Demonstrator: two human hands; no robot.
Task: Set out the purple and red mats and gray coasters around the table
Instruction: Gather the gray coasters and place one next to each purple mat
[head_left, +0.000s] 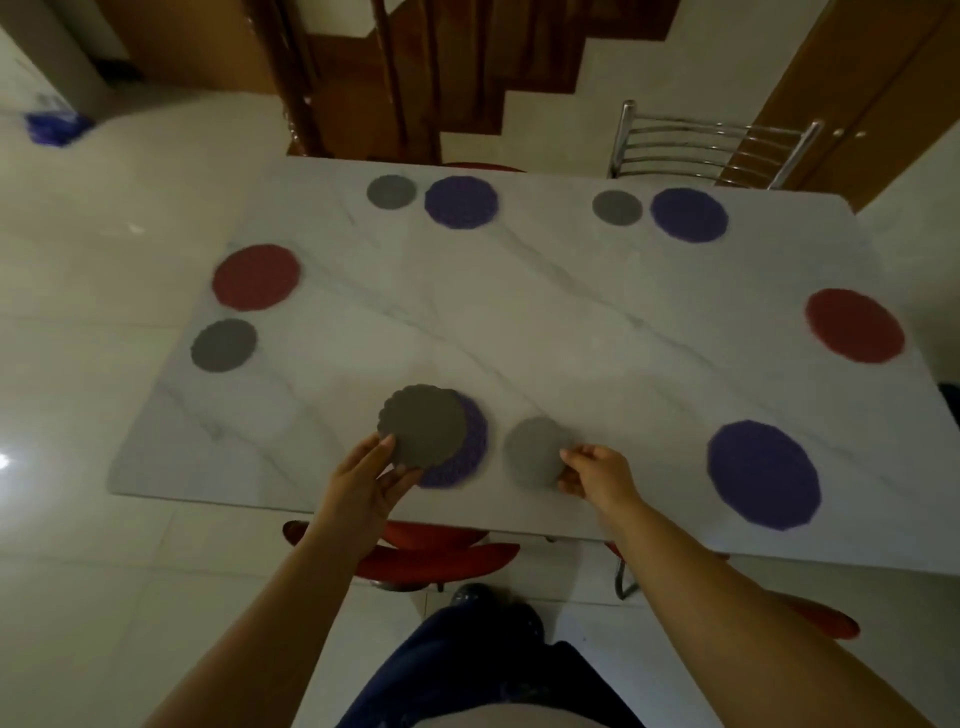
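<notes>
L: left hand (363, 483) pinched left coaster (423, 426) at 7 o'clock rim | R: right hand (597, 475) fingers (569, 486) pinched right coaster (535, 452) at 4 o'clock rim | likely light, thin, bendy: rim grip suits

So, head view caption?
Left hand holds one gray coaster above a purple mat; right hand pinches a second gray coaster beside it.
</notes>
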